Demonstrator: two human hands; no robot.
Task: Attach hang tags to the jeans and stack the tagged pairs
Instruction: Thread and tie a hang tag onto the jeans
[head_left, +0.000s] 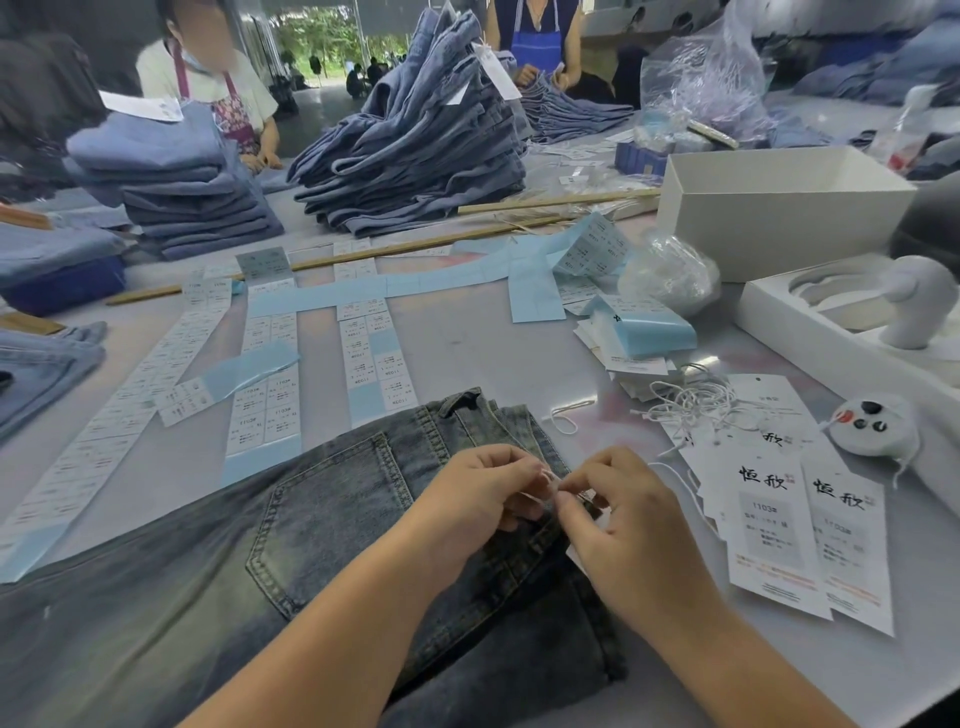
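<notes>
A pair of washed grey-blue jeans (322, 525) lies flat in front of me, back pocket up, waistband to the right. My left hand (483, 493) and my right hand (623, 514) meet over the waistband, and both pinch a thin white string (551, 480) between their fingertips. A bit of white tag shows under my right palm, mostly hidden. White hang tags (795, 525) with black characters lie fanned out to the right, and loose white strings (701, 402) lie tangled just beyond them.
Long strips of label stickers (270, 384) and blue backing paper cover the grey table (483, 343). Tall jeans stacks (415, 150) (176, 187) stand at the back, where two people work. White boxes (779, 208), plastic bags and a small white device (872, 423) sit at right.
</notes>
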